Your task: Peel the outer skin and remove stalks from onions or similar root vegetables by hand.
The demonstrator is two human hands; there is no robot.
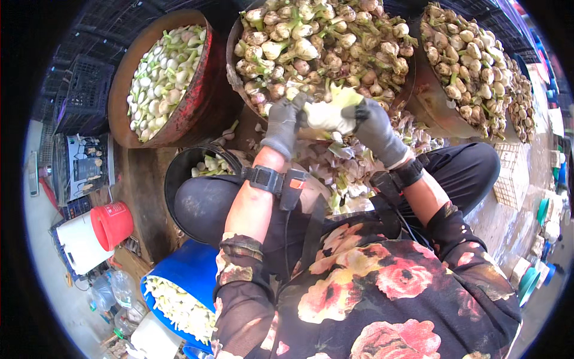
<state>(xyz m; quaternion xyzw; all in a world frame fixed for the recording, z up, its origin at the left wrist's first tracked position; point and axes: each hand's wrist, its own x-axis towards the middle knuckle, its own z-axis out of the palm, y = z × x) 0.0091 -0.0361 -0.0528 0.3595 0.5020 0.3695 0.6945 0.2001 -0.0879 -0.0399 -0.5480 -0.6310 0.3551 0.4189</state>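
Note:
In grey work gloves, my two hands meet over the near rim of a wide drum (238, 72) heaped with unpeeled garlic bulbs (335, 45). Between them is a pale garlic bulb (327, 116) with a whitish-green stem or leaf, somewhat blurred. My left hand (284, 124) closes on the bulb's left end. My right hand (379, 130) grips its right side with bent fingers. Directly beneath the hands lies a pile of papery garlic skins (353, 170). Both wrists carry dark straps with small devices.
At the left stands a rusty red drum (203, 78) of clean white garlic, and at the right another drum (421, 102) of unpeeled bulbs. A black bucket (173, 179) sits beside my left knee. A blue bucket (197, 263) holds cut pale pieces. Dark crates (86, 90) stand far left.

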